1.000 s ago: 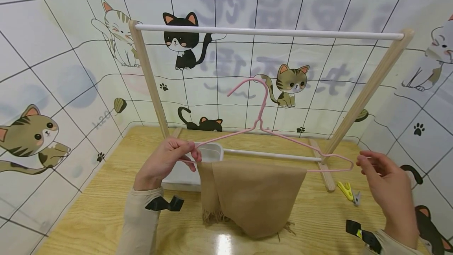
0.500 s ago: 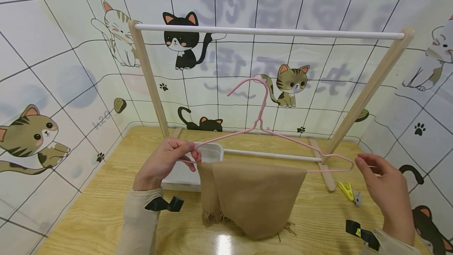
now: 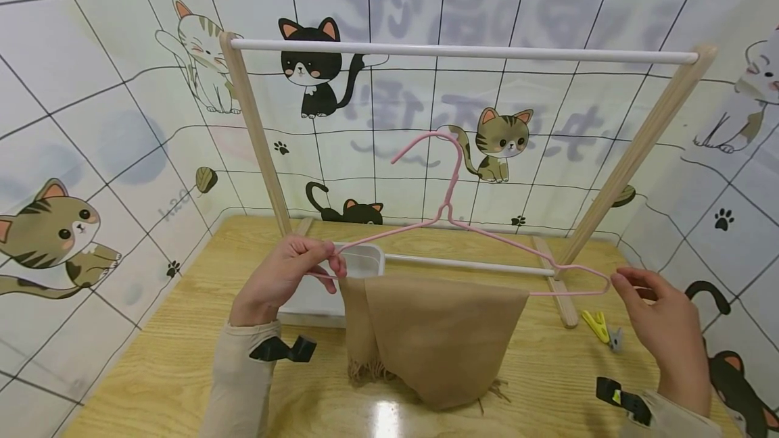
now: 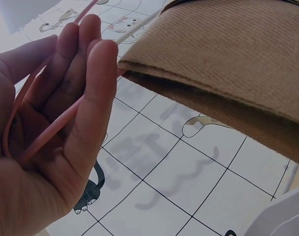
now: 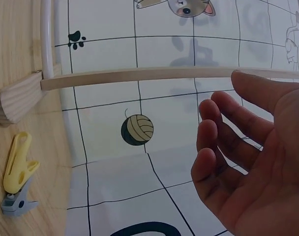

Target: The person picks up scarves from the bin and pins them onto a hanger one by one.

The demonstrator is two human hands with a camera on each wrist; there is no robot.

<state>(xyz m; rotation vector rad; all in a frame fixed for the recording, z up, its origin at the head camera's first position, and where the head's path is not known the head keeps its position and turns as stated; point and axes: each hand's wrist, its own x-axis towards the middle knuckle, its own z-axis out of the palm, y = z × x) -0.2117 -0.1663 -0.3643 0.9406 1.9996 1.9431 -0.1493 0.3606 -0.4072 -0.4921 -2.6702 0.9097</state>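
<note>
Essentially, we supported the thin pink rod-type coat hanger (image 3: 455, 178) at its L end only, hook up. Our L hand (image 3: 285, 280) pinched it w/ thumb against fingers, no real gap; per the L wrist view, the looped rod end lay inside the palm. We judged this pt. was chosen to leave the lower bar free for the load.

Load pos.: the tan woven cloth w/ fringed edge (image 3: 447, 336) hung folded over the lower bar, adj. to our L fingers; the bar's R portion was bare. Hanger and cloth were above the yellowish wood-grain table (image 3: 182, 330), in front of the pale wooden rack w/ white round bars (image 3: 639, 144), hook below the top bar.

Our R hand (image 3: 666, 320) held nothing: fingers loosely curved, thumb apart. It was just beside the hanger's R tip, prob. to steady that unsupported side; contact n/c from the head view.

The white rectangular plastic tub (image 3: 313, 320) stood behind our L hand. The yellow plastic clip (image 3: 601, 331), w/ a grey clip piece (image 3: 616, 340) against it, lay nr. the rack's R foot, presumably for R-side access.
</note>
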